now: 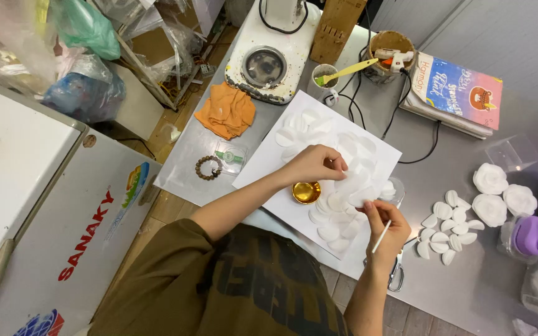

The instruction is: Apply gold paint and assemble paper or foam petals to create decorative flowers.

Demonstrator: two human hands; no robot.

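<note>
Pinching a white petal (351, 184), the left hand (316, 165) hovers beside a gold dish (306, 192). Right hand (386, 227) fingers grasp a thin stick (381, 236). Loose petals (446, 231) crowd the worktop (468, 292).

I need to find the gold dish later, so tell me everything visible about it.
The small gold dish is round, shiny and metallic-looking, with a shallow bowl that appears empty. It sits upright on the white sheet, just below the left hand and at the edge of the pile of white petals. Neither hand touches it.
</note>
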